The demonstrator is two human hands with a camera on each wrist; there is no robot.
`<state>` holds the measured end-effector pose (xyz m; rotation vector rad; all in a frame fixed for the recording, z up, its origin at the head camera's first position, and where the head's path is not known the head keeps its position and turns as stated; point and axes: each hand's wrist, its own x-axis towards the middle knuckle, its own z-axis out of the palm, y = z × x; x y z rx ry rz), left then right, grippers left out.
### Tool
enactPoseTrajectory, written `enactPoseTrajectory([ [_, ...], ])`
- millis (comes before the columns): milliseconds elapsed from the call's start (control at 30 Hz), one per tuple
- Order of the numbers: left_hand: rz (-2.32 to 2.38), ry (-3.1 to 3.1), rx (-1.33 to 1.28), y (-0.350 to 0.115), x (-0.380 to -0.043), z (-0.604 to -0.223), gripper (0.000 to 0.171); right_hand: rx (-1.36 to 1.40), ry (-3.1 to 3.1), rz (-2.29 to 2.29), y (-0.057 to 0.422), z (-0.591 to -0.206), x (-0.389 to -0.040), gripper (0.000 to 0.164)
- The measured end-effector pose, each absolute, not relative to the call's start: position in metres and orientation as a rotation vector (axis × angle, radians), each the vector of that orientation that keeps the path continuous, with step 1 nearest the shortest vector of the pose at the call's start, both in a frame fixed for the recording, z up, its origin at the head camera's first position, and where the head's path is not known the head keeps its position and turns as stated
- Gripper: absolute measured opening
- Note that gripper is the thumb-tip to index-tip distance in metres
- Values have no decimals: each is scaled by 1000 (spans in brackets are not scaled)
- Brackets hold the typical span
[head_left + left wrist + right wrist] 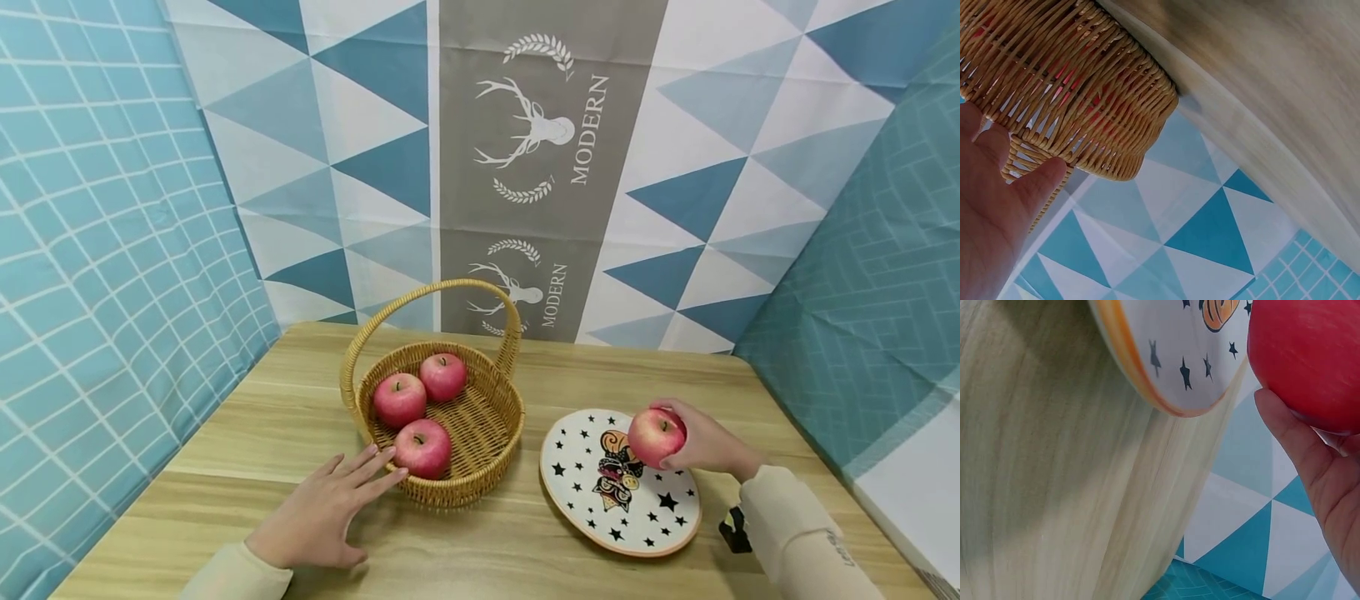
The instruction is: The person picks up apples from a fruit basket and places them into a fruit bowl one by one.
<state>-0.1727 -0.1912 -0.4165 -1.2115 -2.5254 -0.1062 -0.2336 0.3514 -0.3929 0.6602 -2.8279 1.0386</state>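
Note:
A red apple is gripped by my right hand, thumb and fingers round its right side. In the head view it overlaps the upper right of a round white plate with black stars and a cartoon animal; the right wrist view shows the apple apart from the plate. My left hand has its fingers spread, fingertips right at the near left rim of a wicker basket. Three more apples lie inside the basket. The left wrist view shows the left hand beside the woven wall.
The basket's tall arched handle rises over it. A small black object lies by the right sleeve. Patterned cloth hangs behind the wooden table, with blue cloth at both sides.

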Motion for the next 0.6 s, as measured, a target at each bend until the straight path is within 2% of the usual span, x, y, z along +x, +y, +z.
enactPoseTrajectory([
  [600,-108,-2490,-1206,-191,-173,-419,104,693,-2780,1114,350,-402,-229,78],
])
